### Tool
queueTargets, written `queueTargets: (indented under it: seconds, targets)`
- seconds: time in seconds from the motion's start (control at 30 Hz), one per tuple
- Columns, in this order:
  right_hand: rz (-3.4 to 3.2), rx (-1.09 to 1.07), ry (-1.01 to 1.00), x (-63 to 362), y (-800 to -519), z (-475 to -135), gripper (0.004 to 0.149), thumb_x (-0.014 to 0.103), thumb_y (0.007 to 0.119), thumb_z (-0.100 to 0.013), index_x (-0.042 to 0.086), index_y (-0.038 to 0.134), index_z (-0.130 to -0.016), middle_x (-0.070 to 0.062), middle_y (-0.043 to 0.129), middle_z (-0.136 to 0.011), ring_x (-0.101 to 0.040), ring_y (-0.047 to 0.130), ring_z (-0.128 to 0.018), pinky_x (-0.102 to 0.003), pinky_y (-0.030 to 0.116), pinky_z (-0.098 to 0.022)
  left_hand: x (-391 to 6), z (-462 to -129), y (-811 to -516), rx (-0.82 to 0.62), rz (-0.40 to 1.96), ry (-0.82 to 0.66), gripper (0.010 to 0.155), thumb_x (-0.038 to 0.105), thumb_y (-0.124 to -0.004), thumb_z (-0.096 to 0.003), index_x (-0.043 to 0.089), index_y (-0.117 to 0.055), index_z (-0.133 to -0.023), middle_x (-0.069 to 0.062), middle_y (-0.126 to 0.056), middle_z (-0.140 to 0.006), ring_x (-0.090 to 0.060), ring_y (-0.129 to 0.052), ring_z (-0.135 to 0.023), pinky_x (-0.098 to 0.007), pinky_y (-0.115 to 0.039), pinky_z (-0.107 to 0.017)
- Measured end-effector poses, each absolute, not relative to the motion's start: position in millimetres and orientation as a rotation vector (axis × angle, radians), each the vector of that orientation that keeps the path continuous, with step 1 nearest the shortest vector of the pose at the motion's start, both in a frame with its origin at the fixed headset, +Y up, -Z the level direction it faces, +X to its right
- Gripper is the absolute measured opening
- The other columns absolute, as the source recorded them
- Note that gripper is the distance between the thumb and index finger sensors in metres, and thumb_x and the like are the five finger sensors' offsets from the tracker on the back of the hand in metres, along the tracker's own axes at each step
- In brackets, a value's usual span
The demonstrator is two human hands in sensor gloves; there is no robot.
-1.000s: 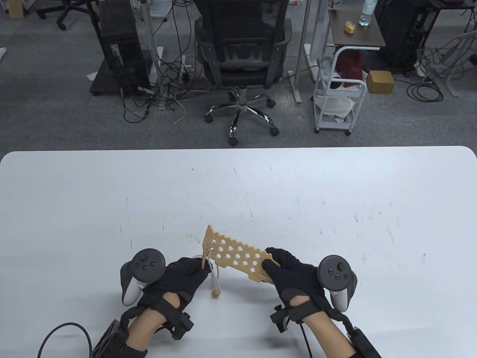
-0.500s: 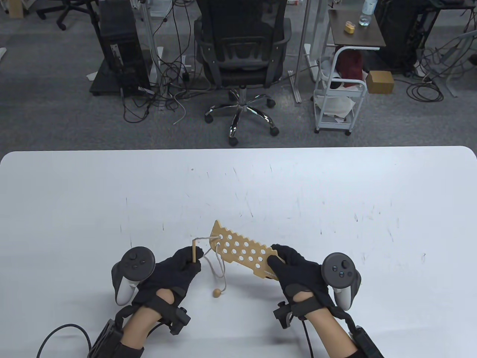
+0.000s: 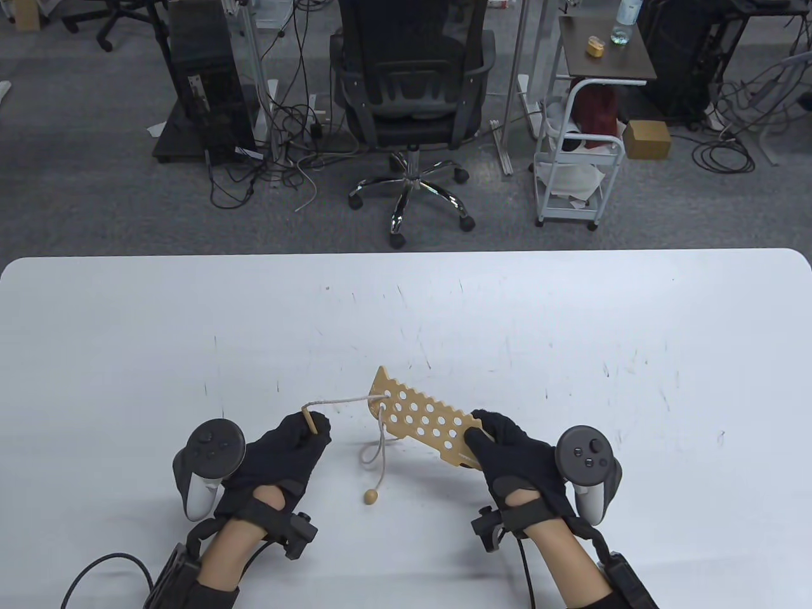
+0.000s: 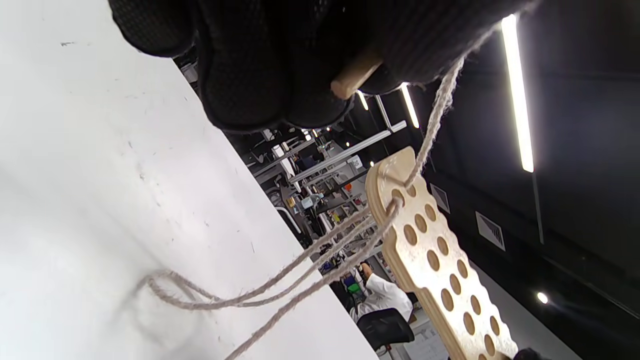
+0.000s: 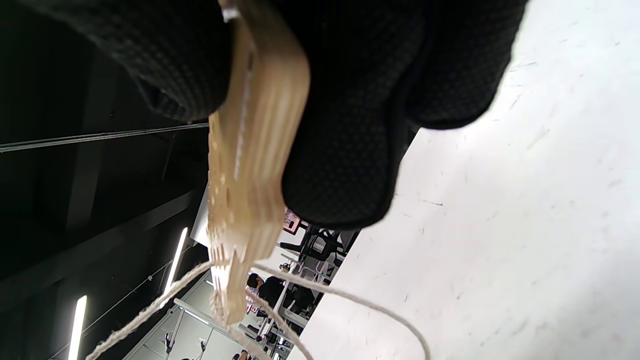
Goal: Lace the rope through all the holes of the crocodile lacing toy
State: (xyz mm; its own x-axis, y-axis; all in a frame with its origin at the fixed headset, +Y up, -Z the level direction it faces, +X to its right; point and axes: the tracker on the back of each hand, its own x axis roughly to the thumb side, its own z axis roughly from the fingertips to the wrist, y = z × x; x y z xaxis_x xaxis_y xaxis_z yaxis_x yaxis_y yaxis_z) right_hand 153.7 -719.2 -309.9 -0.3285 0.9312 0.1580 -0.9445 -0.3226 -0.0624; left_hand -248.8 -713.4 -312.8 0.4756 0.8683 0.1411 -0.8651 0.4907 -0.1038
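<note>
The wooden crocodile lacing board (image 3: 422, 421) with several round holes is held above the white table (image 3: 571, 330). My right hand (image 3: 501, 447) grips its near right end (image 5: 250, 150). My left hand (image 3: 298, 441) pinches the wooden needle (image 3: 309, 420) at the rope's tip (image 4: 352, 80). The pale rope (image 3: 346, 401) runs taut from the needle into a hole at the board's far left end (image 4: 400, 200). More rope (image 3: 379, 438) hangs down from the board to a wooden bead (image 3: 371, 497) lying on the table.
Beyond the table's far edge stand a black office chair (image 3: 412, 82), a white cart (image 3: 574, 165) and a small side table (image 3: 606, 51). A black cable (image 3: 101, 571) lies at the near left corner.
My left hand has pulled the needle away to the left, drawing the rope taut through the end hole. The board has shifted right with my right hand. The bead's slack shortened.
</note>
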Motion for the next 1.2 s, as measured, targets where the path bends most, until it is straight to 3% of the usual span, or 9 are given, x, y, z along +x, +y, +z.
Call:
queueTargets:
  seconds: [1.2]
  targets:
    - [1.904,-0.031,-0.166,177.6,-728.9,-324.8,0.047,0.036,0.084,-0.045,0.009,0.08,-0.084,-0.004,0.104,-0.064,-0.024,0.111,-0.044,-0.047,0.083,-0.045,-297.4,-306.7,-687.0,0.23,1.239,-0.104,0.048,0.045,-0.078,-0.0451,0.033,-0.074,-0.091,0.005,-0.087,-0.088,-0.024,-0.091,-0.08,-0.052,-0.065,-0.073]
